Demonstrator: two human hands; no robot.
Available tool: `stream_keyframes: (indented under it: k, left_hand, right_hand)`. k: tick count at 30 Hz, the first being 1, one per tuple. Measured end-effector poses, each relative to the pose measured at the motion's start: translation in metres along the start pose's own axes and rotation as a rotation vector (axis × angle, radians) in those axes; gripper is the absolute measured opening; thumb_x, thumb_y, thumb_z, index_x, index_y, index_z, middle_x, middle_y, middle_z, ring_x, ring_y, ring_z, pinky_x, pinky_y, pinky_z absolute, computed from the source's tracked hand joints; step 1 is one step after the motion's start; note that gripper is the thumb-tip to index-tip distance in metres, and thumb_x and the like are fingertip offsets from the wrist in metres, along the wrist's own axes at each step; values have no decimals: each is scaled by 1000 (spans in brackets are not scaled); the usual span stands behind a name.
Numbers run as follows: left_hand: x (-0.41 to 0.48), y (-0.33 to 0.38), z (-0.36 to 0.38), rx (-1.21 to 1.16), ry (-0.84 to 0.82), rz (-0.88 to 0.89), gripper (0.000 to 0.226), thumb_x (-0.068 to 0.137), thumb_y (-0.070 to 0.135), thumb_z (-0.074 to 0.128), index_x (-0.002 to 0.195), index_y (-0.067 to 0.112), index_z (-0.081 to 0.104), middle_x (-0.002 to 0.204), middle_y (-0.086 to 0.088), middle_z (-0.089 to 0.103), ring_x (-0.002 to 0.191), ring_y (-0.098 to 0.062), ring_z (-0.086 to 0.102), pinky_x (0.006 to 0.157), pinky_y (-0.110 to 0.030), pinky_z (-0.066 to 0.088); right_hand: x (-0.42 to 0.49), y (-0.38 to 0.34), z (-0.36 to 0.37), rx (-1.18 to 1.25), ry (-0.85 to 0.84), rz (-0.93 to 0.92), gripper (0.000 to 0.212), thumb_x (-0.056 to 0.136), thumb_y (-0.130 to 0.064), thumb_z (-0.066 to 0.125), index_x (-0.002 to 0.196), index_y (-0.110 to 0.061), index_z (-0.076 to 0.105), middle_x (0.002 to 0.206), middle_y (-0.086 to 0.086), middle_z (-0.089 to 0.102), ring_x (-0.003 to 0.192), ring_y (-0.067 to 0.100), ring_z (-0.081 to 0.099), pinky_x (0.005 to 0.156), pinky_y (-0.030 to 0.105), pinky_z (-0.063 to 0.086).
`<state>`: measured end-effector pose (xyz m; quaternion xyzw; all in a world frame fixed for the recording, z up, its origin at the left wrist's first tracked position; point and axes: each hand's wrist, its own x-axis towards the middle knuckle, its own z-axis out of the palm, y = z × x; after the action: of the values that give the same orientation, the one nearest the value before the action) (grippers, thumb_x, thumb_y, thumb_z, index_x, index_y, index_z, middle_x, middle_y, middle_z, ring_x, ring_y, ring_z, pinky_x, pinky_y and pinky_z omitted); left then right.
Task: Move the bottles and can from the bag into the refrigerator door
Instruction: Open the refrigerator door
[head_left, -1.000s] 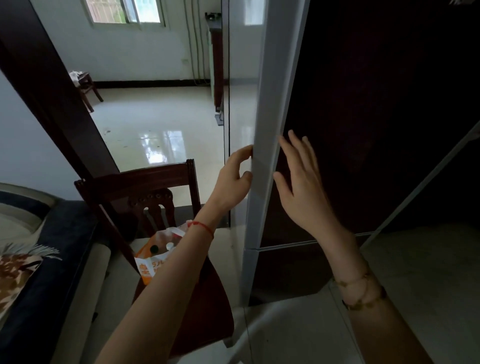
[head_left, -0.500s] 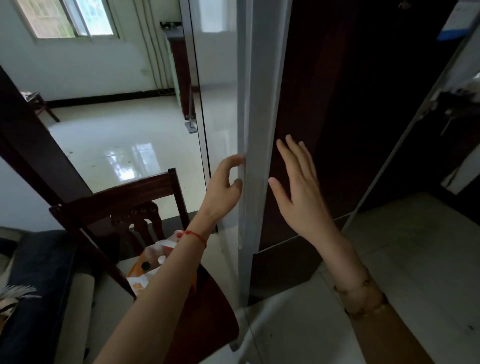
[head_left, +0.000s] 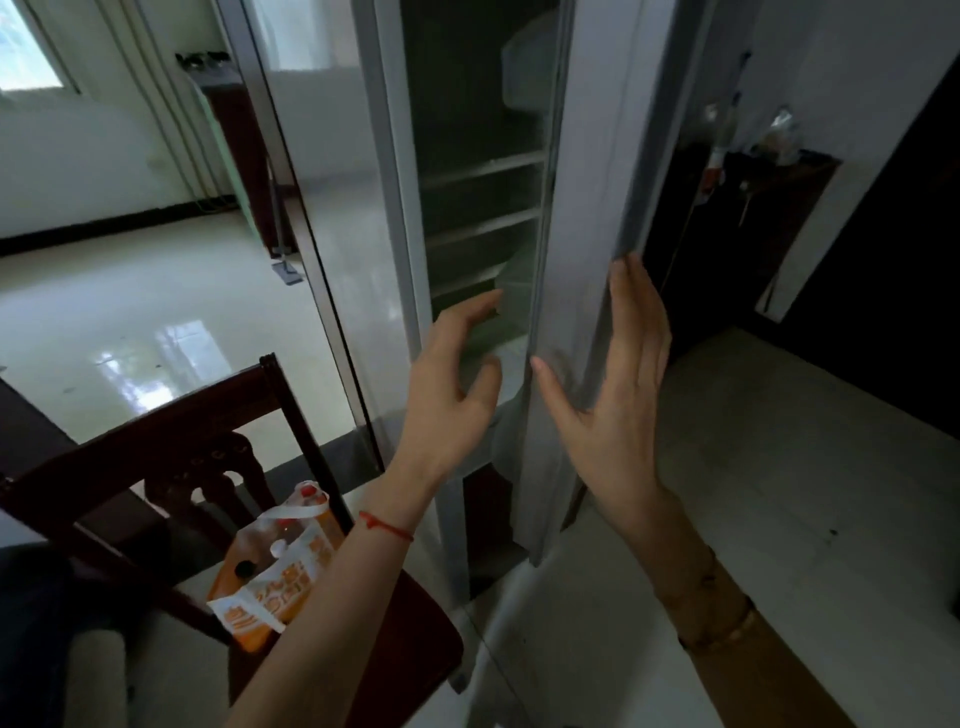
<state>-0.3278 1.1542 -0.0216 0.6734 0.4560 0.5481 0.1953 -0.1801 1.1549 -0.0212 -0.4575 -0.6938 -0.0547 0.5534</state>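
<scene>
The refrigerator door (head_left: 576, 218) stands partly swung out, and dim shelves (head_left: 483, 228) show through the gap. My right hand (head_left: 618, 379) lies flat against the door's edge, fingers spread. In front of the gap hovers my left hand (head_left: 447, 395), fingers apart and holding nothing. An orange and white bag (head_left: 275, 577) sits on the dark wooden chair (head_left: 218, 452) at lower left. Bottle caps (head_left: 306, 491) poke out of the bag; a can cannot be made out.
The refrigerator's grey side panel (head_left: 332, 218) stands between the chair and the opening. A dark cabinet (head_left: 727, 218) with small items on top is behind the door at right. Glossy tiled floor (head_left: 130, 312) stretches to the left. A sofa edge (head_left: 93, 675) lies at the bottom left.
The refrigerator door has swung out to the right, exposing the shelves. My right hand followed its edge. My left hand came off the door edge and now hangs free.
</scene>
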Motion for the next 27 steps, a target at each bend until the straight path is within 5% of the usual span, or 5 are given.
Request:
stream_keyframes:
  k: [6, 17, 27]
  left_hand:
    - [3, 8, 20, -18, -71, 92, 56, 88, 4, 55, 142, 12, 43, 139, -1, 49, 130, -17, 48, 106, -44, 44]
    - [12, 42, 66, -49, -101, 288, 54, 87, -3, 57, 139, 4, 45, 137, -8, 51, 129, -21, 48, 107, -43, 41]
    - [22, 72, 116, -32, -176, 424, 59, 87, -2, 58, 143, -1, 40, 147, -12, 44, 140, -25, 39, 114, -45, 33]
  right_hand:
    - [-8, 23, -30, -124, 122, 4, 67, 90, -18, 64, 143, 4, 29, 150, 17, 31, 142, 32, 28, 120, 42, 24]
    - [-19, 67, -87, -354, 120, -5, 70, 90, -12, 62, 146, 0, 22, 153, 17, 27, 145, 32, 23, 122, 34, 15]
    - [-26, 114, -153, -459, 160, 41, 66, 93, -11, 57, 147, 5, 22, 155, 20, 22, 145, 36, 22, 118, 51, 23]
